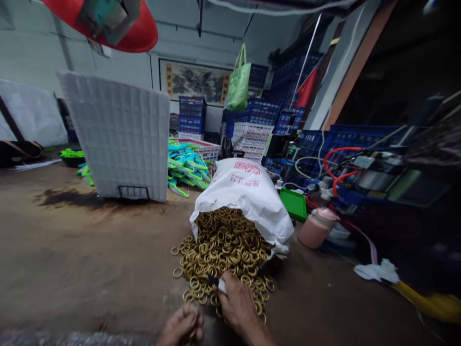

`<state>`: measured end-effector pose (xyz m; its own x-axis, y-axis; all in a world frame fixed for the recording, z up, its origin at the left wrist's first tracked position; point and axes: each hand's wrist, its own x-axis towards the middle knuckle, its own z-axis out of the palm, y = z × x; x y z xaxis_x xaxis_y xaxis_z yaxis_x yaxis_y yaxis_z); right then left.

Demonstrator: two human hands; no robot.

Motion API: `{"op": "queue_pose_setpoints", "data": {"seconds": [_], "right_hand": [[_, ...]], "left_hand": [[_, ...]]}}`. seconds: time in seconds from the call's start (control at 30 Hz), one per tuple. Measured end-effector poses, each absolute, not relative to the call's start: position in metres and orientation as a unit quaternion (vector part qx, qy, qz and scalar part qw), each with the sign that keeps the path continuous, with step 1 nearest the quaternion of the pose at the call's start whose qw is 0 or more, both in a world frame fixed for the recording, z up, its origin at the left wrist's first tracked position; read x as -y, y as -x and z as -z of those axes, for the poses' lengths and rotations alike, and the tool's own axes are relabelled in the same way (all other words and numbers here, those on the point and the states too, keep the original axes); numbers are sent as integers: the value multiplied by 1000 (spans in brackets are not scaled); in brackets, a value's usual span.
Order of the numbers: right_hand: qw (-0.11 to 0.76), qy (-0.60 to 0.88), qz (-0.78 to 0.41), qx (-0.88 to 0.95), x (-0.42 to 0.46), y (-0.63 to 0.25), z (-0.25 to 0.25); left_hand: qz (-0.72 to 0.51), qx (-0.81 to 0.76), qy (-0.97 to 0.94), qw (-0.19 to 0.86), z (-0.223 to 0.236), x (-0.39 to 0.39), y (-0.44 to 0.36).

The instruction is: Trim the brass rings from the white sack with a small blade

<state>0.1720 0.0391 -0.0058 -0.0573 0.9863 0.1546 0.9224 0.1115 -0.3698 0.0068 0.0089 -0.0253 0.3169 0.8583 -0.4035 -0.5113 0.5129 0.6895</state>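
A heap of gold-coloured rings point(226, 254) spills from the mouth of a white woven sack point(248, 192) onto the brown worktop. My right hand point(238, 300) is closed at the near edge of the heap. From its fingertips a small object with a dark tip point(213, 279) and a white part point(222, 287) points left over the rings; its exact kind is unclear. Nearer to me, my left hand point(183, 323) has curled fingers, with a bit of gold showing beneath them, which looks like rings. Motion blur and the frame's bottom edge hide part of that hand.
A tall white ribbed panel point(122, 139) stands at left, beside a pile of blue and green plastic pieces point(187, 166). Right of the sack are a green tray point(293, 204), a pink container point(317, 228) and a machine with red hoses point(367, 173). A red lamp shade point(144, 29) hangs overhead.
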Motion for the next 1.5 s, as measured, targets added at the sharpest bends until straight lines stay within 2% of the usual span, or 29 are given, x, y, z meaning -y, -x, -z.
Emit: {"op": "queue_pose_setpoints", "data": {"seconds": [0.13,0.2,0.3,0.47,0.63,0.83,0.97,1.07,1.2,1.4,1.5], "right_hand": [[262,613,-267,696,-40,-169,-8],[295,573,-400,652,-40,-167,-5],[307,537,-533,577,-36,-165,1],[315,484,-669,468,-23,-163,-6],[258,456,-747,409,-16,-164,-20],[295,452,-746,390,-13,-168,-19],[333,481,-672,454,-13,-170,-8],[343,499,-599,524,-14,-171,1],[347,513,-560,550,-16,-171,6],[342,517,-570,539,-15,-169,1],[334,511,-584,535,-16,-168,-2]], "left_hand": [[-466,-399,-266,744,-1,-5,-15],[-469,-446,-320,692,-8,-6,-19],[-481,-480,-397,617,-7,-5,-25],[-487,-460,-524,526,1,1,-28],[-476,-461,-575,480,-2,4,-29],[-437,-491,-622,425,-4,2,-29],[-432,-498,-662,356,-3,2,-28],[-430,-488,-673,352,-6,2,-29],[-434,-486,-629,424,-14,1,-32],[-386,-453,-489,638,-16,3,-33],[-375,-437,-408,708,-13,5,-32]]}}
